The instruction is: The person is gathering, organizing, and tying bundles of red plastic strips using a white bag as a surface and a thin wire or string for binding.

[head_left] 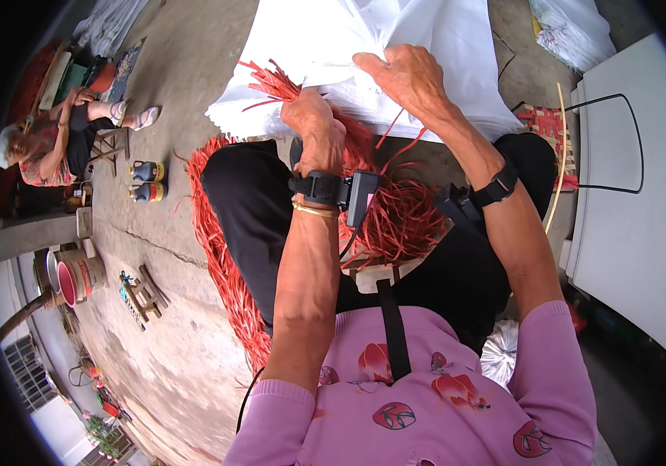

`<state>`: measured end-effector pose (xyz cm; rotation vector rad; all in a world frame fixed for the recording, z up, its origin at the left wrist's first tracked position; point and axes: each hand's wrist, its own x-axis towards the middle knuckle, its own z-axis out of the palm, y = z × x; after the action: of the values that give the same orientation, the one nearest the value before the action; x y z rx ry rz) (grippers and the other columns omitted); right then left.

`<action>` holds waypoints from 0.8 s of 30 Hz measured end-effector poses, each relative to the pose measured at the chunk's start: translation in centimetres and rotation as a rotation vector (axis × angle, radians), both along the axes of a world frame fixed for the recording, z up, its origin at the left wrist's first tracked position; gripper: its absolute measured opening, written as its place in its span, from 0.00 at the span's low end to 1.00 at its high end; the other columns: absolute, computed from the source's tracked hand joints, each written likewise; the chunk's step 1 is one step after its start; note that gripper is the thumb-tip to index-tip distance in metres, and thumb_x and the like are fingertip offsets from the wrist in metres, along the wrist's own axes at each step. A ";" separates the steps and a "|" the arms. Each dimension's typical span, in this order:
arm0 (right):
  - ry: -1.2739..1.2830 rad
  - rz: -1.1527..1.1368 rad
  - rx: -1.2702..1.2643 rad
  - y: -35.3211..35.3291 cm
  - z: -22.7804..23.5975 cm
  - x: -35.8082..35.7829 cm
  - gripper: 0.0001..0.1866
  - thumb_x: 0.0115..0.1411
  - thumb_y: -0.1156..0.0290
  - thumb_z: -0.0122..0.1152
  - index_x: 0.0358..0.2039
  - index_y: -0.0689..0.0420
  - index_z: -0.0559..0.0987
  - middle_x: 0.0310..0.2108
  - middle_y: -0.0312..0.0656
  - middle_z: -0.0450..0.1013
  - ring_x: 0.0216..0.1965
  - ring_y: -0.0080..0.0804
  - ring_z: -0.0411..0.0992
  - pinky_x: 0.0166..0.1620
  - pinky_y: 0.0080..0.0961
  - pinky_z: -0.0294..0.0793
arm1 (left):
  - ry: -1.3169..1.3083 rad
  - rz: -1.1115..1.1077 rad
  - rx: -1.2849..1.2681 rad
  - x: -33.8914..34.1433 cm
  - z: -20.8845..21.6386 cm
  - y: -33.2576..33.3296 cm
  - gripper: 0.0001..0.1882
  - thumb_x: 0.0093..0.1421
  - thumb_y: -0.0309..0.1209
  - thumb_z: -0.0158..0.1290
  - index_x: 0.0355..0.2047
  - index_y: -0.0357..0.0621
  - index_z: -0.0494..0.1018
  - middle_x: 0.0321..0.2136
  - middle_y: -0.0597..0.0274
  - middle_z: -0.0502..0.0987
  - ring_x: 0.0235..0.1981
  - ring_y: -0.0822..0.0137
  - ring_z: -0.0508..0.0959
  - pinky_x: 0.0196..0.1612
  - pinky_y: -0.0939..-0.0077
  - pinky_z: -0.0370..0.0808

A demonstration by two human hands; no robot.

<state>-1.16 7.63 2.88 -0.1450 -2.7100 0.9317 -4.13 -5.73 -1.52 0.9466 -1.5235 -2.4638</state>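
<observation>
My left hand (311,118) is closed round a bunch of red plastic strips (272,82), whose cut ends fan out past it toward the upper left. Beyond my knees a stack of white woven sheets, perhaps sacks (457,85), spreads out with its top layer pulled into folds. My right hand (411,79) grips a fold of that white material, fingers curled and thumb stretched toward the left. Between my legs hangs a tangled heap of red strips (403,221). One or two loose strands reach up toward my right forearm. My left fingertips are mostly hidden.
A long red strip bundle (228,264) lies along my left leg. At the right stand a white panel (632,202) and a chair with a woven red seat (547,132). Farther left are dark bottles (146,181), a small wooden stool (145,295) and a seated person (57,147).
</observation>
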 end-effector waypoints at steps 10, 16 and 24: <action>0.011 -0.011 -0.015 0.2 0.0 0.1 0.29 0.50 0.49 0.53 0.10 0.66 0.73 0.10 0.54 0.67 0.16 0.50 0.70 0.23 0.41 0.70 | 0.285 -0.086 -0.538 0.7 -0.8 0.9 0.10 0.48 0.23 0.55 0.30 0.29 0.74 0.23 0.55 0.77 0.23 0.67 0.72 0.31 0.68 0.70; 0.013 0.015 0.049 -0.3 -0.1 0.1 0.28 0.50 0.49 0.54 0.12 0.65 0.75 0.10 0.53 0.68 0.17 0.49 0.71 0.25 0.42 0.71 | 0.187 0.051 -0.334 -1.0 -2.4 1.0 0.12 0.50 0.19 0.48 0.36 0.29 0.72 0.27 0.55 0.76 0.22 0.66 0.72 0.27 0.72 0.70; 0.061 0.018 0.172 0.0 -0.7 0.1 0.26 0.48 0.51 0.56 0.11 0.65 0.75 0.09 0.53 0.67 0.14 0.47 0.69 0.22 0.41 0.68 | 0.160 -0.003 -0.095 -0.9 -1.0 0.0 0.11 0.52 0.16 0.41 0.36 0.33 0.70 0.23 0.60 0.71 0.14 0.71 0.66 0.12 0.77 0.61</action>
<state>-1.01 7.60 2.20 -0.0574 -2.7232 0.6919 -4.99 -5.70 -2.51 0.7134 -1.5736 -2.3799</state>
